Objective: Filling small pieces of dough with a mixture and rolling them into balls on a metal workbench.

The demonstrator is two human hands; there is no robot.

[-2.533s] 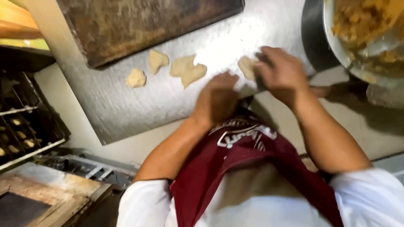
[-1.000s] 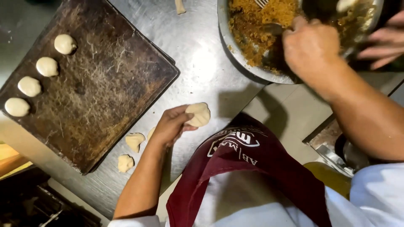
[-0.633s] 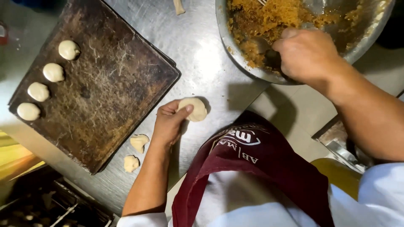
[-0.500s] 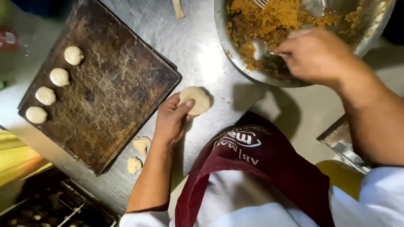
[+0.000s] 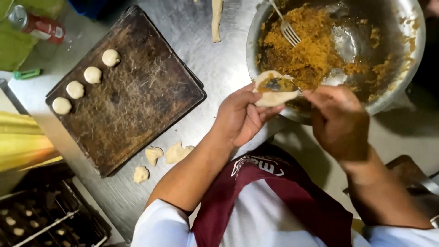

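The left hand (image 5: 240, 116) cups a flattened round of pale dough (image 5: 274, 89) in its open palm, fingers curled up under the edge, held just at the near rim of the large dented steel bowl (image 5: 402, 68). A dark spoonful of filling sits in the middle of the round. The right hand (image 5: 338, 121) is closed around the handle of a small utensil whose tip rests on that filling; what kind of utensil it is cannot be made out.

The dough looks soft, light and limp, likely to sag or tear if pinched at its thin rim, so support from beneath across the whole palm suits it best. The orange-brown crumbly filling (image 5: 302, 50) in the bowl looks moist and loose, with a metal fork (image 5: 286, 25) stuck in it.

To the left, on the brushed steel surface (image 5: 224, 64), lies a dark, scratched rectangular baking tray (image 5: 137, 100) carrying four smooth dough balls (image 5: 84, 80) in a row. Ragged dough scraps (image 5: 164, 155) lie near the tray's near corner.
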